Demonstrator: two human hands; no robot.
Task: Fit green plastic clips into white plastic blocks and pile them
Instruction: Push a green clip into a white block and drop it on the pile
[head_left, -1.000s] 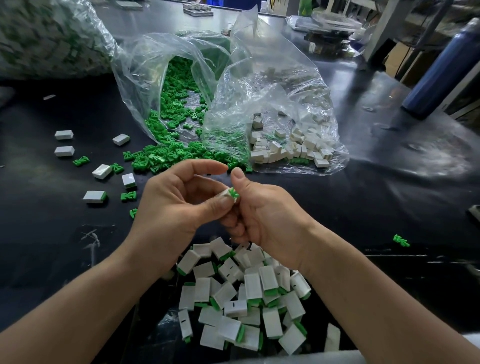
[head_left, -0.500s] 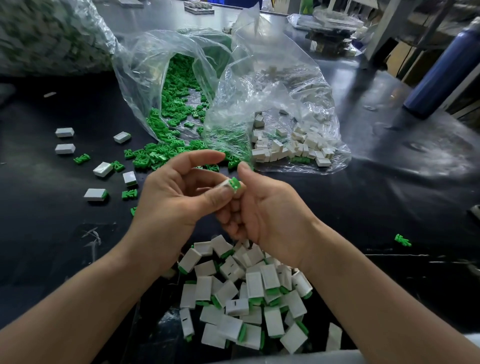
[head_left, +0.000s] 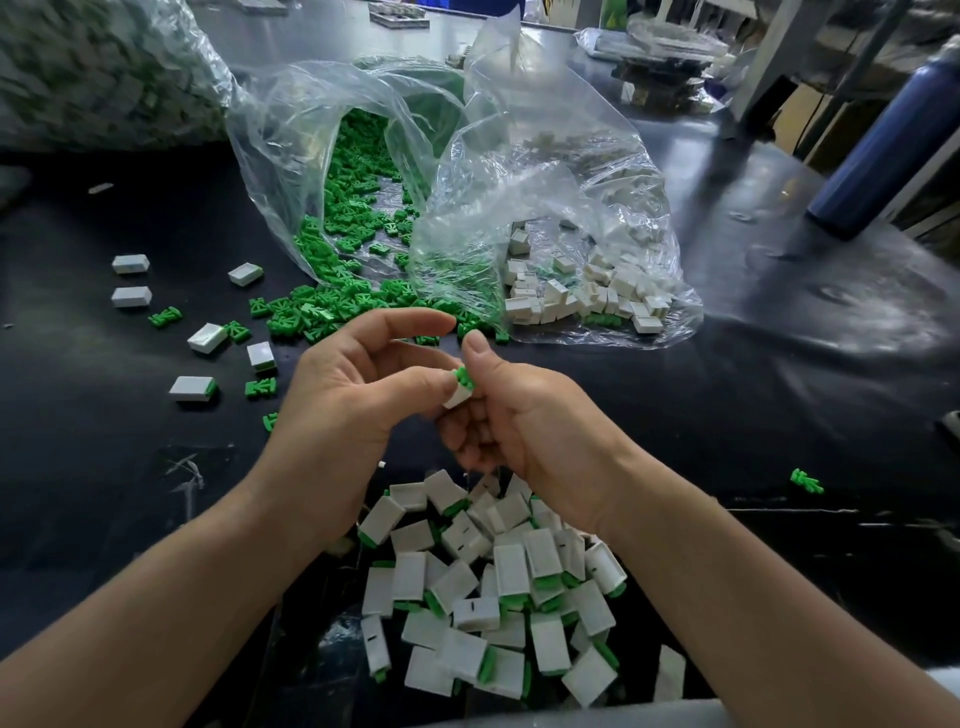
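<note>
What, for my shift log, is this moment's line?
left hand: pinches white plastic block | right hand: pinches green plastic clip in block | pile: below hands

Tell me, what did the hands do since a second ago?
Hardly anything. The left hand and right hand still hold the same white block, which now shows more white side, its green clip still poking out on top. Nothing picked up or dropped. The pile of finished blocks and the bag of green clips stayed put.

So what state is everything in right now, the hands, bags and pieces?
Left hand, pinching the white block.
Right hand, gripping the same block.
Green clip, sticking out of that block's top.
Clip bag, open, clips spilling out.
Block bag, crumpled, blocks inside.
Finished pile, loose heap.
</note>
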